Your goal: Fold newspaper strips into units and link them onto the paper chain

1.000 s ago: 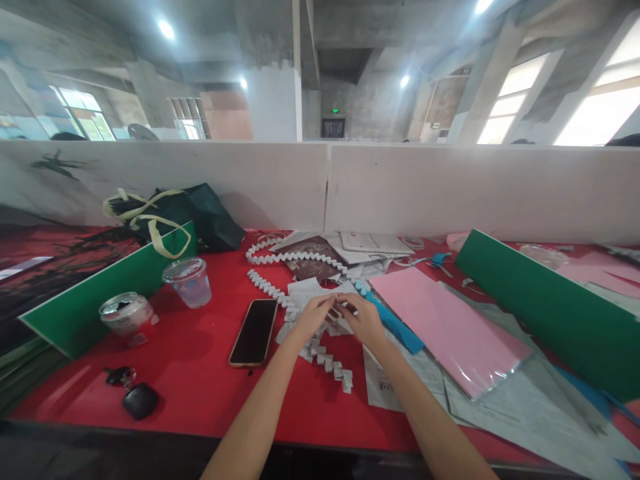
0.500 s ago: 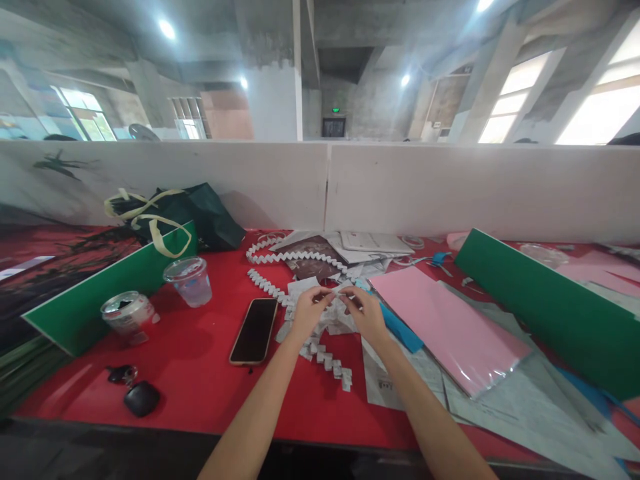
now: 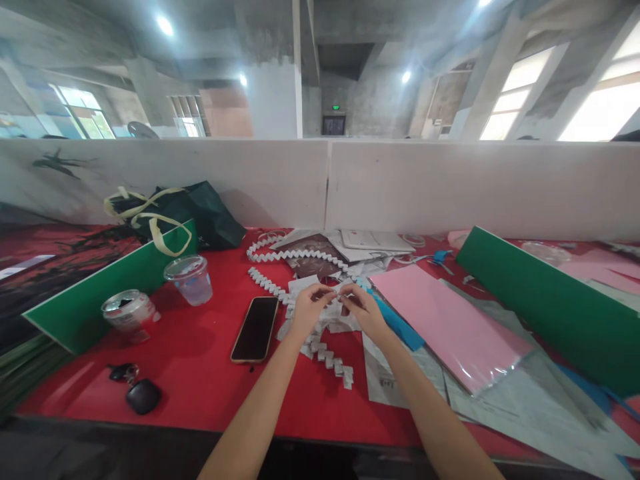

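My left hand point(image 3: 311, 308) and my right hand point(image 3: 364, 309) meet over the middle of the red table, fingertips pinched close together. Between them is a small piece of white paper, mostly hidden by the fingers. Under and around the hands lie loose white paper pieces point(image 3: 343, 324). A zigzag chain of folded white paper point(image 3: 310, 255) curves behind the hands and back along their left side. Another folded zigzag length point(image 3: 330, 360) lies on the table between my forearms.
A phone point(image 3: 255, 329), keys point(image 3: 143, 395), a can point(image 3: 131, 316) and a plastic cup point(image 3: 190, 280) stand or lie left. Right are a pink packet point(image 3: 450, 327), papers point(image 3: 540, 407) and a green board point(image 3: 545, 313). A dark bag point(image 3: 215, 217) sits near the white partition point(image 3: 425, 187).
The fingertips have shifted very slightly around the small paper. The whole view has moved a little; the things on the table lie as before.
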A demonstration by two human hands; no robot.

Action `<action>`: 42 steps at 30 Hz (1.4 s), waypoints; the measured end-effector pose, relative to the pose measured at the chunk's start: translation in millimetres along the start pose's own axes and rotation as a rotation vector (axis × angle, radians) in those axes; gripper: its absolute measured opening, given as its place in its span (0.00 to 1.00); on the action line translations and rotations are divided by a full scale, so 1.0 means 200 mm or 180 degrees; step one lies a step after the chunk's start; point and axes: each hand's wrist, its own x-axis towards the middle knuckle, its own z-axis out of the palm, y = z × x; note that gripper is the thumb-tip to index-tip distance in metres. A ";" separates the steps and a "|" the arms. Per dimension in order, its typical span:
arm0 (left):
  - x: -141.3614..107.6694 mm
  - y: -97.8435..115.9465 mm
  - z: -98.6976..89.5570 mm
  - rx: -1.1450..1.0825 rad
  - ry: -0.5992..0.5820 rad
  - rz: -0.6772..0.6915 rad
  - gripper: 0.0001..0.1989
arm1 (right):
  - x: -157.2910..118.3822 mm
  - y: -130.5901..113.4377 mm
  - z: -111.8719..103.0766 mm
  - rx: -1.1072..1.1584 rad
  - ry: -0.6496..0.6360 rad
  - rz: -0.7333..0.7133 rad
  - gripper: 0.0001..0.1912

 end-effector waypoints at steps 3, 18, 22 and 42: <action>0.00 0.00 -0.01 -0.0026 0.0017 0.0027 0.11 | 0.00 0.00 0.00 0.0044 -0.0039 -0.0004 0.08; 0.01 -0.07 0.00 -0.0088 -0.0625 0.0011 0.21 | 0.00 0.01 0.01 -0.0012 0.0237 0.0095 0.13; 0.00 -0.07 0.00 -0.0049 -0.0702 0.0037 0.22 | 0.00 0.02 0.00 0.0114 0.0134 0.0082 0.12; 0.00 -0.08 0.01 0.0811 -0.0238 0.0364 0.15 | 0.01 0.08 -0.01 -0.0520 0.0119 -0.0097 0.10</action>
